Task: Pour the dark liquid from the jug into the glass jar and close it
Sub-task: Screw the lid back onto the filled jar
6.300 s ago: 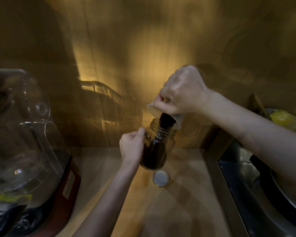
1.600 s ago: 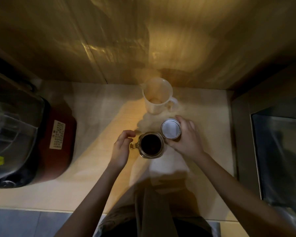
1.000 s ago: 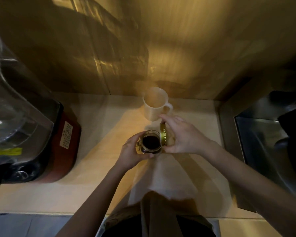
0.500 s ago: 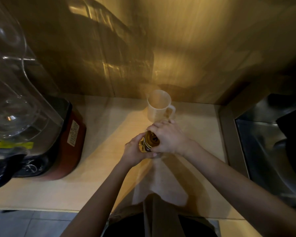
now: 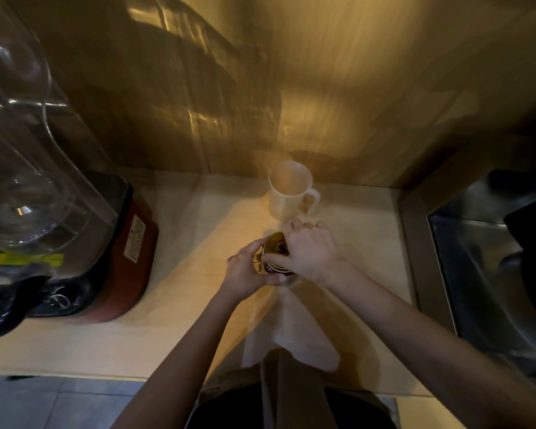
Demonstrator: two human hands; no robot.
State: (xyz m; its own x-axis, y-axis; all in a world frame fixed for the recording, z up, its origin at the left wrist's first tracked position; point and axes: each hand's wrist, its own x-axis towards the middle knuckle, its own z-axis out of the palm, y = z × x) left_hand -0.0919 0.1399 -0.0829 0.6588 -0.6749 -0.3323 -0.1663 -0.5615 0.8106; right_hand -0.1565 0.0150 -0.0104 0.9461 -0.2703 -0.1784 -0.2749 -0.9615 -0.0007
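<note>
The glass jar (image 5: 268, 267) stands on the wooden counter (image 5: 198, 274), mostly hidden by both hands. My left hand (image 5: 246, 272) wraps around its side. My right hand (image 5: 307, 249) grips the gold lid (image 5: 274, 244), which sits on the jar's mouth; a dark print shows on the lid's top. The translucent plastic jug (image 5: 288, 188) stands upright just behind the jar, handle to the right, with no liquid visible inside.
A blender with a clear jar and red base (image 5: 118, 258) fills the left of the counter. A steel sink (image 5: 483, 274) with a dark pan lies to the right. A wooden wall (image 5: 322, 88) rises behind the jug.
Pouring ended and the jug was set down behind the jar. My right hand picked up the lid, brought it over the jar's mouth and now grips it on top; my left hand closed around the jar.
</note>
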